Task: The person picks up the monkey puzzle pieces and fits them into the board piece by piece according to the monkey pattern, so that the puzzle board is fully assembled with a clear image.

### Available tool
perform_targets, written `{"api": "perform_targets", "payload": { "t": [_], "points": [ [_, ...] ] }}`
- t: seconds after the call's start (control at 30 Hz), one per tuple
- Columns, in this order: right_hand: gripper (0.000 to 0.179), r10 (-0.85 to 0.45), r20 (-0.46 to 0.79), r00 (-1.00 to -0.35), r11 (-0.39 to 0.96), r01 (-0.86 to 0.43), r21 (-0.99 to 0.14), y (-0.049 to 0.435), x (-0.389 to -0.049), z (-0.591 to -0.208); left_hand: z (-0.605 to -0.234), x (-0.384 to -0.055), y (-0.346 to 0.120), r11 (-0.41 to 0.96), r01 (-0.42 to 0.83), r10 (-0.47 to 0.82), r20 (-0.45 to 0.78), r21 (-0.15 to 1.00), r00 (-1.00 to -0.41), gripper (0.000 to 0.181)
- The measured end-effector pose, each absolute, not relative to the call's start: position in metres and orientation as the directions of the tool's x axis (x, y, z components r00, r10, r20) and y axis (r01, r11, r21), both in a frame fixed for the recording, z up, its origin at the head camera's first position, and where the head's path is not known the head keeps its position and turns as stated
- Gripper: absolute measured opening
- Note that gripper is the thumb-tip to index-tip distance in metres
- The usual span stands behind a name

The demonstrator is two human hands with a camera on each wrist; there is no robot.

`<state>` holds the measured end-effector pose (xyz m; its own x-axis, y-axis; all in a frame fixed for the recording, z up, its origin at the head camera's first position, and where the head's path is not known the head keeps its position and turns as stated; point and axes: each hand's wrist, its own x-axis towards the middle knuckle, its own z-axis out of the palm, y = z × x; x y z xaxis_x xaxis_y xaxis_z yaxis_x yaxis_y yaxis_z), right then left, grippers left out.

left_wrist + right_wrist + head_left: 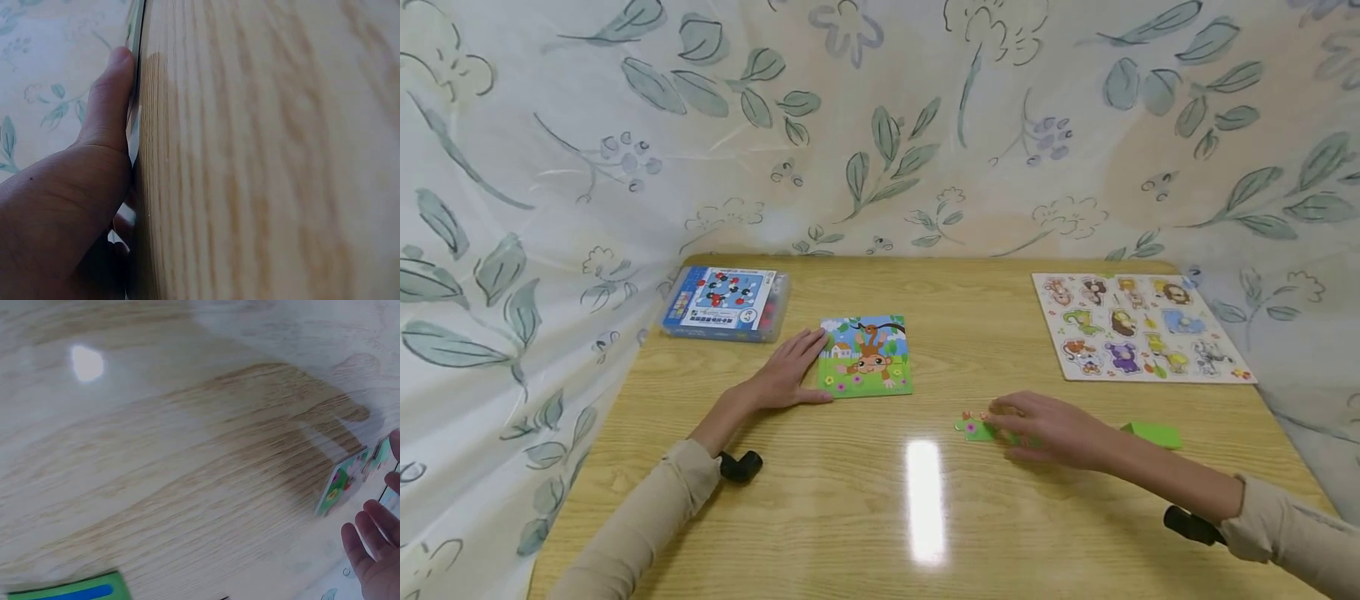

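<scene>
A square puzzle picture of a monkey hanging from a branch [868, 357] lies on the wooden table. My left hand [788, 371] rests at its left side, fingers extended along the upper left edge and thumb by the lower left corner. In the left wrist view the thumb [106, 106] lies along the table surface. My right hand [1048, 429] hovers low over loose green puzzle pieces [976, 428] with fingers loosely bent and spread. From the right wrist, flowered pieces [340, 482] show close to the fingertips, and the palm partly covers others in the head view.
A clear plastic case with a blue molecule-model label [726, 302] stands at the back left. At the back right lies an animal puzzle board [1138, 327]. A green object [1156, 434] sits beside my right forearm. Patterned cloth [880, 125] hangs behind the table [820, 517].
</scene>
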<state>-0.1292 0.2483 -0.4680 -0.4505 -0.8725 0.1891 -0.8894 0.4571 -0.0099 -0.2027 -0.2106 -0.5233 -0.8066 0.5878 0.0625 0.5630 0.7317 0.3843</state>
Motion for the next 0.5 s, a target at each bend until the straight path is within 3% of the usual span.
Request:
{"api": "perform_targets", "payload": {
  "t": [0.27, 0.5],
  "points": [
    [0.047, -0.856, 0.225, -0.465, 0.48, -0.877, 0.011, 0.234, -0.13, -0.472, -0.523, -0.204, -0.21, 0.745, 0.557, 0.581, 0.053, 0.366, -0.812, 0.103],
    [0.038, -0.831, 0.176, -0.528, 0.536, -0.844, 0.001, 0.228, -0.133, -0.475, -0.523, -0.205, -0.21, 0.746, 0.551, 0.583, 0.034, 0.375, -0.812, 0.102]
  ]
}}
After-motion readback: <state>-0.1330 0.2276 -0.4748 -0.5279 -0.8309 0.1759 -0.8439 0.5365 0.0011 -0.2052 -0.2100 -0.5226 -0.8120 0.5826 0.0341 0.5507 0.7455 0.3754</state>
